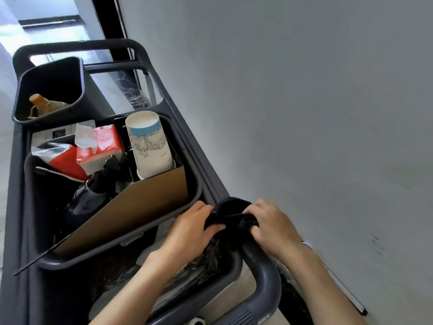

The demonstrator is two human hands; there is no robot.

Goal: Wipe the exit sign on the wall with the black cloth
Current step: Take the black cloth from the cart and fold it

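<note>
A plain grey wall (304,113) runs along my right; pale glossy floor (58,34) gleams beyond a dark doorframe (110,24).

no readable text, faint print on paper cup (150,146) too blurred to read

Both hands are gripping the black cloth (230,213) over the near end of the grey cart (187,141), right beside the white wall (304,102). Left hand (191,227) is pinching the cloth's left side, right hand (269,225) is bunching its right side. Cloth is crumpled, hanging just above the cart rim. Middle bin (194,184) is holding a cardboard sheet (131,212), dark spray bottle (90,193), red tissue pack (100,146) and a paper cup (150,146) standing mouth down. Far bin (49,90) is holding a brown bottle (43,105).
</note>
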